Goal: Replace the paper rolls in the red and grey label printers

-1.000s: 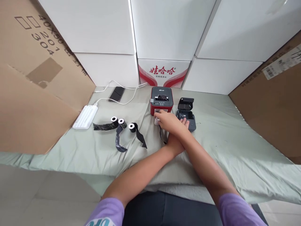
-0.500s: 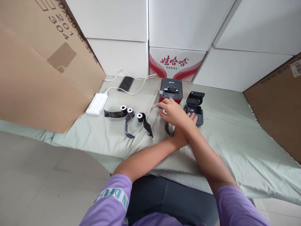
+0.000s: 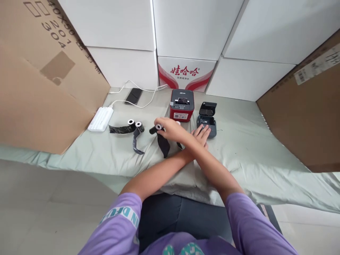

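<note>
My forearms are crossed, the right lying over the left. My right hand (image 3: 170,129) pinches a black paper roll (image 3: 153,129) with a white end; its loose black strip hangs toward the table front. My left hand (image 3: 201,134) lies with fingers apart on the front of a small dark portable printer (image 3: 212,131), whose lid stands open. Partly hidden behind my right hand, another white-ended roll (image 3: 178,123) shows. Farther left, two black rolls, one (image 3: 131,122) with its strip to the left and one (image 3: 139,126) with its strip forward, sit side by side.
A red and black printer (image 3: 182,106) stands behind my hands. A white power bank (image 3: 101,119), a cable and a black phone (image 3: 133,96) lie at the left. Cardboard boxes (image 3: 32,106) flank the cloth-covered table (image 3: 255,148); white boxes (image 3: 122,67) line the back.
My right hand has moved left from the roll before the red printer and taken hold of the third black roll. My left hand stays on the portable printer. The camera view has shifted.
</note>
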Demonstrator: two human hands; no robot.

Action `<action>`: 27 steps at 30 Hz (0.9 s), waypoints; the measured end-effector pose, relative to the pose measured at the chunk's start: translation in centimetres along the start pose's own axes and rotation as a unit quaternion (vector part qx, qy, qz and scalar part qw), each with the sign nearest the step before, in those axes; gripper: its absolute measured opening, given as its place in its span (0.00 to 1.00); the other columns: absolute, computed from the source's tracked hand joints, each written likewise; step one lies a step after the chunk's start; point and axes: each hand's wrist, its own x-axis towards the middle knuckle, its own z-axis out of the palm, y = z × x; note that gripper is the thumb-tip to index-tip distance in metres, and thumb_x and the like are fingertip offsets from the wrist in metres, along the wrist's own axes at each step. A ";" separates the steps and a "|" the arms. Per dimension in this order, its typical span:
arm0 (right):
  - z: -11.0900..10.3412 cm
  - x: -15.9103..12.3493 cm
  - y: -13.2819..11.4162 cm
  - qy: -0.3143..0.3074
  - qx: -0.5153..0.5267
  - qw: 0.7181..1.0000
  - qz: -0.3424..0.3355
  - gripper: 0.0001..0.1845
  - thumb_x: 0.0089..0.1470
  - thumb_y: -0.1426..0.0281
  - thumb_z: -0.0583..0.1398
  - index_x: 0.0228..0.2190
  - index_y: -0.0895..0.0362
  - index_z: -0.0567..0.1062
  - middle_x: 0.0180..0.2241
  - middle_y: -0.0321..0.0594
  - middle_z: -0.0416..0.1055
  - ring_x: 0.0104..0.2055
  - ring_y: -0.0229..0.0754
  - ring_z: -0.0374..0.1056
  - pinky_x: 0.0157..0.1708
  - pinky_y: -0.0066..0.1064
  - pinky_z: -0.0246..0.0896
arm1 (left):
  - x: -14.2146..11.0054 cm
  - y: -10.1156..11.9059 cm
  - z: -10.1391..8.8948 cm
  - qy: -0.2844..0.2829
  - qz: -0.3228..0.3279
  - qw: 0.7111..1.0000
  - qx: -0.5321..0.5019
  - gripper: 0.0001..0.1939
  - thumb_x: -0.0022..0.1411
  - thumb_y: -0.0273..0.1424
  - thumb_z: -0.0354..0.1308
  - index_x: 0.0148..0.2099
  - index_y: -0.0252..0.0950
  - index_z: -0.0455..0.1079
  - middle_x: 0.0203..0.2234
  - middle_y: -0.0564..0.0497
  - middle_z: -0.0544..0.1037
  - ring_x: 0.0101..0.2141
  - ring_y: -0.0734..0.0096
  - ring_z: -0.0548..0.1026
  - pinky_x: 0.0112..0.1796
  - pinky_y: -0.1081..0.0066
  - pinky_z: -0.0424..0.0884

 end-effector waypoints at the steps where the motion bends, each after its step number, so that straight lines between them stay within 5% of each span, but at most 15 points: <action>1: -1.8 -0.4 0.6 0.033 0.044 0.999 -0.004 0.14 0.56 0.73 0.61 0.45 0.57 0.73 0.43 0.43 0.73 0.44 0.45 0.68 0.46 0.35 0.62 | 0.0 0.0 -0.1 0.000 0.000 1.000 -0.008 0.33 0.68 0.29 0.47 0.73 0.30 0.55 0.73 0.43 0.57 0.72 0.54 0.53 0.69 0.53 0.54; 6: -11.6 -5.2 4.9 0.178 0.217 0.957 0.070 0.17 0.54 0.61 0.66 0.44 0.52 0.71 0.39 0.37 0.73 0.40 0.42 0.68 0.41 0.35 0.66 | -0.3 0.4 -0.6 0.021 -0.010 0.999 -0.029 0.31 0.66 0.28 0.51 0.71 0.29 0.59 0.70 0.39 0.62 0.70 0.51 0.57 0.67 0.52 0.57; 9: -14.4 -9.0 8.1 0.169 0.268 0.933 0.170 0.23 0.46 0.57 0.71 0.41 0.52 0.72 0.36 0.37 0.74 0.39 0.42 0.70 0.42 0.36 0.67 | -0.3 0.5 -0.5 0.030 -0.013 0.999 -0.020 0.24 0.64 0.28 0.54 0.62 0.31 0.71 0.68 0.38 0.66 0.70 0.49 0.58 0.66 0.49 0.58; 13: -14.0 -11.7 12.0 0.130 0.257 0.908 0.305 0.21 0.42 0.65 0.71 0.37 0.55 0.71 0.31 0.36 0.74 0.37 0.41 0.70 0.43 0.36 0.68 | -0.4 0.4 -0.5 0.061 0.002 0.998 -0.016 0.24 0.62 0.27 0.55 0.60 0.31 0.72 0.66 0.37 0.68 0.70 0.53 0.57 0.66 0.51 0.59; 18: -12.1 -11.3 15.2 0.082 0.131 0.914 0.374 0.14 0.44 0.75 0.66 0.34 0.57 0.71 0.30 0.36 0.74 0.34 0.38 0.69 0.39 0.31 0.65 | -0.6 0.4 -1.0 0.051 0.003 0.999 -0.020 0.28 0.64 0.26 0.53 0.66 0.33 0.66 0.67 0.39 0.67 0.71 0.55 0.56 0.66 0.51 0.58; 23: -11.2 -10.2 15.4 0.004 -0.042 0.923 0.382 0.13 0.45 0.75 0.66 0.36 0.58 0.76 0.40 0.41 0.77 0.40 0.41 0.70 0.41 0.30 0.64 | -0.6 0.4 -1.3 0.041 0.006 0.999 -0.011 0.26 0.65 0.27 0.53 0.65 0.32 0.66 0.68 0.39 0.66 0.72 0.56 0.54 0.66 0.52 0.58; 27: -10.4 -9.1 14.6 -0.054 -0.129 0.905 0.402 0.14 0.47 0.73 0.66 0.39 0.59 0.80 0.42 0.46 0.78 0.42 0.45 0.71 0.43 0.33 0.65 | -0.5 0.4 -1.4 0.034 0.005 0.999 -0.007 0.24 0.64 0.27 0.53 0.62 0.30 0.68 0.67 0.38 0.67 0.72 0.54 0.54 0.66 0.51 0.59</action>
